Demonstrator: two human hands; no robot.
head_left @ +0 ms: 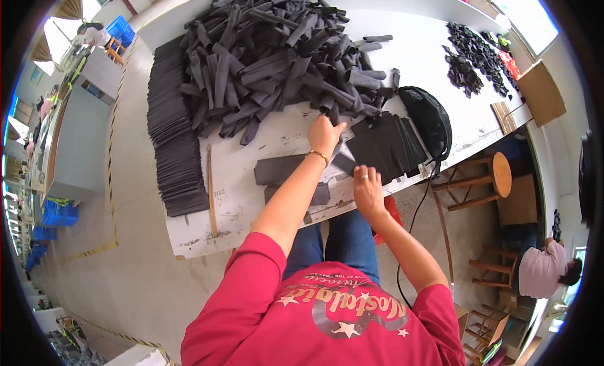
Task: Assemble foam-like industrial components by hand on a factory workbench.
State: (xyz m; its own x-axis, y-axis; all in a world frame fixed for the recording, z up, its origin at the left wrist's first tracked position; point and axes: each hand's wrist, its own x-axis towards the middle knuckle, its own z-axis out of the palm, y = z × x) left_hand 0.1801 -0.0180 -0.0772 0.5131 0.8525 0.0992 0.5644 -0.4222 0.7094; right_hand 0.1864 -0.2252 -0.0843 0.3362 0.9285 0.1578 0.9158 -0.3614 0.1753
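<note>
Fingers of left hand (324,134) pinch a dark strip (335,116); right hand (367,185) presses flat sheets (385,146)

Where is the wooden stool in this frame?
The wooden stool stands on the floor at the right end of the white table, just below the black bag.

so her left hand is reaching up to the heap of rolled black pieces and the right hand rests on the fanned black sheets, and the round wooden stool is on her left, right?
Not quite: the head view shows the round wooden stool on the person's right, not left. The rest holds: the left hand reaches the heap of rolled black pieces, the right hand rests by the fanned black sheets.
</note>
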